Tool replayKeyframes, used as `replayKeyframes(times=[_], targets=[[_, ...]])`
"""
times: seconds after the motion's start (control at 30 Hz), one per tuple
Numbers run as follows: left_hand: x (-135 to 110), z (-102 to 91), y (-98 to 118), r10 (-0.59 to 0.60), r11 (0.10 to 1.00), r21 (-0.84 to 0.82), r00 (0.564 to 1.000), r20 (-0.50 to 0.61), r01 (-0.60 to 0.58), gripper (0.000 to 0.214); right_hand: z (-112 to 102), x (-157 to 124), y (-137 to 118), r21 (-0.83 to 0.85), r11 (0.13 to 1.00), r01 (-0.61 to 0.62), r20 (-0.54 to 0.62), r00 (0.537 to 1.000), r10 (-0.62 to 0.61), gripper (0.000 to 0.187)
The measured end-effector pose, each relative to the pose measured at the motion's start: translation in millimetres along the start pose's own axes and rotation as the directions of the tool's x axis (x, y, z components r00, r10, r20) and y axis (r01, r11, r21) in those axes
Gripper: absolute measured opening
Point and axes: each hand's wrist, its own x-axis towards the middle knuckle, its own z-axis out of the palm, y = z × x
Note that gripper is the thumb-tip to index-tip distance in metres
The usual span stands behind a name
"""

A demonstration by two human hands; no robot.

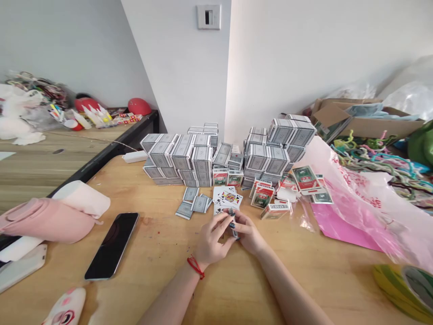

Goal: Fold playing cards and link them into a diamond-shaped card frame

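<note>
My left hand [215, 239] and my right hand [248, 232] meet above the near middle of the table. Between their fingers stands a small stack of playing cards [234, 232], seen edge-on and mostly covered by the fingers. Both hands are closed on it. Just beyond lie face-up playing cards [227, 197], a picture card among them. Several face-down cards [200, 203] with grey patterned backs are scattered to the left. Red and green card boxes [263, 195] stand to the right of my fingers.
Tall blocks of stacked card decks [182, 153] line the back, with more stacked decks [267, 158] on the right. A black phone [113, 246] lies at left near a pink roll [50, 219]. Pink plastic wrapping [358, 203] and yellow tape [392, 286] occupy the right side.
</note>
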Motion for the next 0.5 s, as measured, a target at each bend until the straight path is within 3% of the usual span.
replayKeyframes(times=[0.33, 0.5], targets=[[-0.5, 1.8, -1.5, -0.129, 0.99, -0.058, 0.992, 0.007, 0.129, 0.054, 1.1, 2.7, 3.0, -0.063, 0.996, 0.058, -0.037, 0.997, -0.061, 0.04], [0.0, 2.5, -2.6, -0.173, 0.982, -0.073, 0.985, -0.003, 0.172, 0.054, 0.8, 2.2, -1.1, -0.071, 0.998, -0.001, -0.016, 1.0, 0.0, 0.032]])
